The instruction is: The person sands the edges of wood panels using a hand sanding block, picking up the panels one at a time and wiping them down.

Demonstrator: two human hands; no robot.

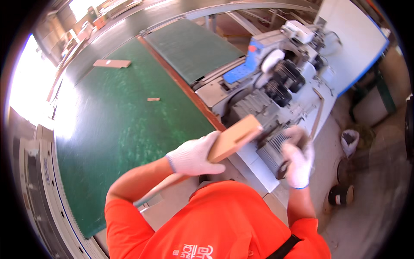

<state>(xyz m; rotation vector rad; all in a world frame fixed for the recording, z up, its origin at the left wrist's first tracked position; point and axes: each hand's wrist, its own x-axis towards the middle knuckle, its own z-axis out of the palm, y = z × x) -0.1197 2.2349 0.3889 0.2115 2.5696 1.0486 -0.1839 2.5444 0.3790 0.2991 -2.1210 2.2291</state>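
1. We had the left hand (pixel 194 156) clamped on one wooden block (pixel 230 141), raised near one machine (pixel 254 105); we could not tell whether the blurred right hand (pixel 298 162) gripped anything.
2. We judged this a handling step; the next move called for a firm left grip.
3. We counted two loose wood pieces (pixel 111 63) on one green table (pixel 103 134).

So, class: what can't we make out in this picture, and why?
Head view throughout:
- Right hand: motion blur hides whether it grips anything.
- Wooden board: left hand covers one end.
- Small strip on green surface: too small for detail.
- Orange shirt: lower edge cuts it off.
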